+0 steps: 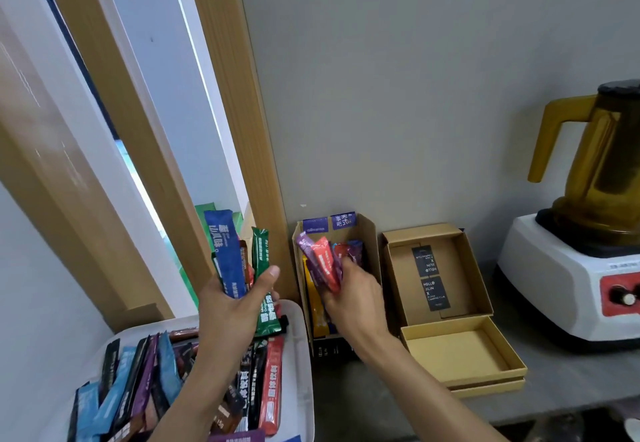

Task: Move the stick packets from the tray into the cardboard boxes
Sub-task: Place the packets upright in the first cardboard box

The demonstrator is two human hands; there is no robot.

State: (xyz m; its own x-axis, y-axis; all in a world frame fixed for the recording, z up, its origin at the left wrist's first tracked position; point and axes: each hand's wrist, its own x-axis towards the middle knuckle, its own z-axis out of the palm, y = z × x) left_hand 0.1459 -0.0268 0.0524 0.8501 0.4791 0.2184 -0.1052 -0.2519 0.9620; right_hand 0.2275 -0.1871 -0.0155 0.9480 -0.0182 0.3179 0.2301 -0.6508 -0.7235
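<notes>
My left hand grips a fan of stick packets above the white tray; blue, brown and green ones show. The tray at the lower left holds several more packets in blue, purple, black and red. My right hand holds a bunch of purple and red packets inside the left cardboard box, which stands against the wall with yellow and other packets in it. To its right stands a second open cardboard box with two black cards on its floor.
A shallow box lid lies in front of the second box. A white blender base with an amber jug stands at the right. A wooden frame and grey wall rise behind. The grey counter's front edge runs at the lower right.
</notes>
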